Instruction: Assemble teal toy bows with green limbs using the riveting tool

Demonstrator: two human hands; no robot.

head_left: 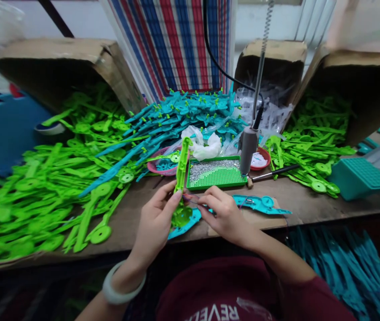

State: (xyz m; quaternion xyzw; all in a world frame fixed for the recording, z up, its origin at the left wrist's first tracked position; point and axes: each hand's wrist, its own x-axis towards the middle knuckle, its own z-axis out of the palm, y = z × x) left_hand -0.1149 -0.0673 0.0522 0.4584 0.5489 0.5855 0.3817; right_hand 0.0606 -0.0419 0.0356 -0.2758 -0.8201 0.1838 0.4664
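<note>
Upright in my left hand (158, 218) is a long green plastic part (182, 167), its wide round end downward, with fingers and thumb closed around its lower half. My right hand (223, 214) is just to the right, fingertips pinched on thin coloured wires (192, 197) that run to the green part. Under both hands lies a long teal plastic part (265, 204). A small metal piece, perhaps a spring, sits in it, and a thin purple thread or wire shows near there. My right hand hides the teal part's middle.
A green tray (221, 183) of small metal screws stands behind my hands, with a hanging grey electric screwdriver (248, 149) at its right end. Green parts (26, 191) heap at left and right (317, 156); teal parts (190, 111) pile at the back. A teal basket (360, 178) sits far right.
</note>
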